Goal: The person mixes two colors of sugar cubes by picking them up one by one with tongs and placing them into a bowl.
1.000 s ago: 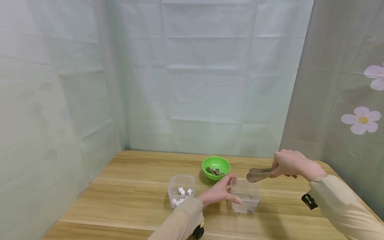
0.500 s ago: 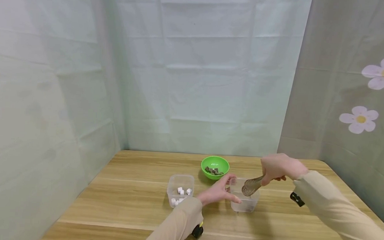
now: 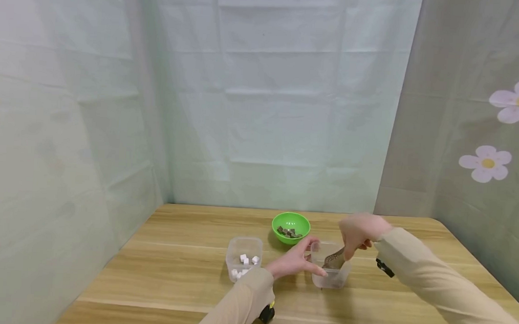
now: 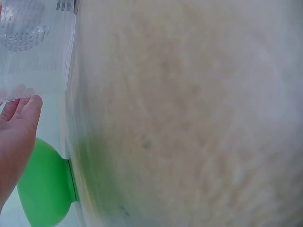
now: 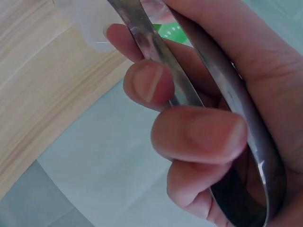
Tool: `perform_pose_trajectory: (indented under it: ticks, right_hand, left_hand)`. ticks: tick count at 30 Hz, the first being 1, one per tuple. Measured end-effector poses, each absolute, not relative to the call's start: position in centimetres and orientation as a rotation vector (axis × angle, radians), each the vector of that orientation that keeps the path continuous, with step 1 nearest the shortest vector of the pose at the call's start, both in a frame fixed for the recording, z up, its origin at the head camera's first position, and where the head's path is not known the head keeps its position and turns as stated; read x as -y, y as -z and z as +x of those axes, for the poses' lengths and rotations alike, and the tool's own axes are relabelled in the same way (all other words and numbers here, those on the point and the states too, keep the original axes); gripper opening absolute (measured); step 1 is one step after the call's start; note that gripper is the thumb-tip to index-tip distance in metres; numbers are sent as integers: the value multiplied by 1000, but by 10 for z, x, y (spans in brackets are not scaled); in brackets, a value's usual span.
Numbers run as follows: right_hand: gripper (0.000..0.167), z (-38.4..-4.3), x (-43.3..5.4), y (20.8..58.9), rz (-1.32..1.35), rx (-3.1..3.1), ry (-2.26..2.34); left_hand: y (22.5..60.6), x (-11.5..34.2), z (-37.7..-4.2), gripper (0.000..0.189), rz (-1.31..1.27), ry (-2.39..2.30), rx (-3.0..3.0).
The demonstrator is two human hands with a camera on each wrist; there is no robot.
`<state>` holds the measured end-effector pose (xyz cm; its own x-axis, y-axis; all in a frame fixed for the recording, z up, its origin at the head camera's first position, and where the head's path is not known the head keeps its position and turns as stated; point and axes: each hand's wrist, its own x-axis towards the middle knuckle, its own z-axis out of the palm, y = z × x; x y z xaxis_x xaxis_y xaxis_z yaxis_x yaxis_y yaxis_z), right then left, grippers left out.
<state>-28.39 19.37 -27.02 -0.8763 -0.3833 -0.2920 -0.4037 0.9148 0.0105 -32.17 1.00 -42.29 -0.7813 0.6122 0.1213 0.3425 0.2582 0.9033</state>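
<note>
We seem to be in a small screened-off booth, set up for recording rather than a furnished room: pale creased sheets (image 3: 271,109) hang behind the far edge and along the left edge of the wood-grain table (image 3: 169,289), and a greyer sheet (image 3: 429,122) printed with white daisies (image 3: 487,163) closes off the right edge. We see dark devices (image 3: 267,314) worn at both cuffs, while the green bowl (image 3: 291,218) near the far edge is household ware; we cannot tell what building surrounds the sheets.
</note>
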Motion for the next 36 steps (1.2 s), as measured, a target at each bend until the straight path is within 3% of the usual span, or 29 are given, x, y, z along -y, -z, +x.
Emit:
perform_pose_trajectory:
  ticks: [16,26,36]
  right_hand:
    - [26,-285,-182,279,-630,-2762,-300]
    - [21,-287,-193,281,-669,-2767,-87]
    - [33,-291,-225,285,-764,-2790,172]
  left_hand:
    - [423,-8,-324,81,917,-1545,-2257]
    - [423,-7,-324,81,931,-1547,-2264]
    - [424,-8,-326,81,933,-1537,-2298]
